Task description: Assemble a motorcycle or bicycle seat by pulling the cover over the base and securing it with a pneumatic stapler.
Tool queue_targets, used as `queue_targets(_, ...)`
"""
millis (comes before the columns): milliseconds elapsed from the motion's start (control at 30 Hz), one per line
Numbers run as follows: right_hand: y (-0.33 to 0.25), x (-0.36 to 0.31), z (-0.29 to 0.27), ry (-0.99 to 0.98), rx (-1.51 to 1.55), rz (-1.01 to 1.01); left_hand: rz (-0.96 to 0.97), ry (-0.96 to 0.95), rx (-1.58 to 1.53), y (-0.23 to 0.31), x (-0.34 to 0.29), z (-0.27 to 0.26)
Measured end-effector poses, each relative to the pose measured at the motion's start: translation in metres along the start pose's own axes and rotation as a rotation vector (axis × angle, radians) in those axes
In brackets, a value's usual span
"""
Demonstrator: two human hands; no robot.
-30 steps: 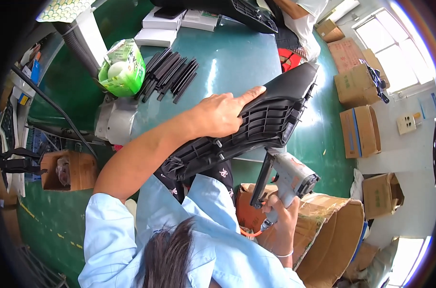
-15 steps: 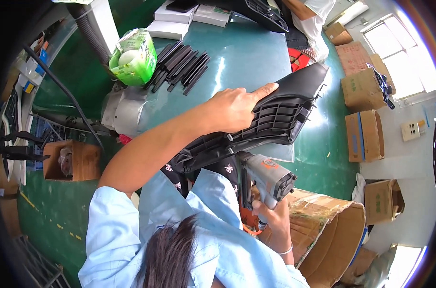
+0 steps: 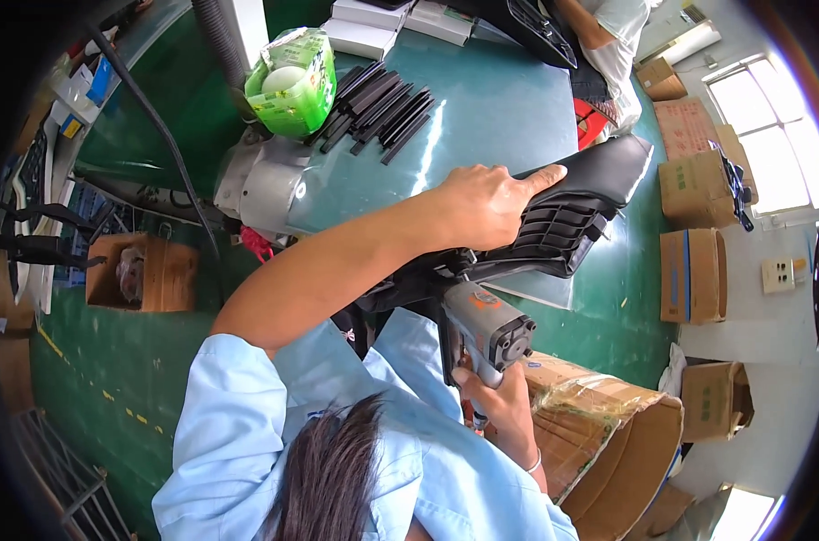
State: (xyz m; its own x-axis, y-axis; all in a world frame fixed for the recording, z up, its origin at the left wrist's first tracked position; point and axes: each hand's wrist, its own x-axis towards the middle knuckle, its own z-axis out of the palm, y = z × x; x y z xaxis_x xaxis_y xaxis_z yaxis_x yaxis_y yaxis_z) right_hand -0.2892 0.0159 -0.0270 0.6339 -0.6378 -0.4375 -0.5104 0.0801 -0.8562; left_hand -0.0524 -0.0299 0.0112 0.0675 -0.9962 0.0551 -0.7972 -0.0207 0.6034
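Observation:
My left hand point(image 3: 486, 209) grips a black ribbed plastic panel point(image 3: 553, 236) with a smooth black covering, its index finger stretched along the covering and its thumb hidden. The panel is tilted, ribs facing me, over the table's near right edge. A grey pneumatic staple gun point(image 3: 483, 316) is in my right hand point(image 3: 507, 408), fingers wrapped round its handle. The gun's nose is up against the panel's near left part or just below it; contact cannot be made out behind my left forearm.
On the green table point(image 3: 490, 99) lie black strips point(image 3: 378, 104), a green plastic bag point(image 3: 297, 86) and white boxes point(image 3: 360, 36). Another person point(image 3: 599, 45) is at the far right. A large open carton point(image 3: 608, 424) stands beside my right arm; more cartons point(image 3: 693, 270) line the wall.
The view has shifted, so the table things appear farther right and higher. The staple gun has moved left relative to the panel, closer under my left forearm. Both hands keep their holds.

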Motion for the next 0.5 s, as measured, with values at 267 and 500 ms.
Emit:
queue_targets(267,-0.01,-0.005,0.012,-0.098,-0.124,0.029,-0.024,-0.046,0.002,0.001,0.0,-0.002)
queue_targets(500,-0.002,-0.015,0.019,-0.132,0.047,-0.082,-0.053,-0.091,-0.049,0.0,-0.002,-0.007)
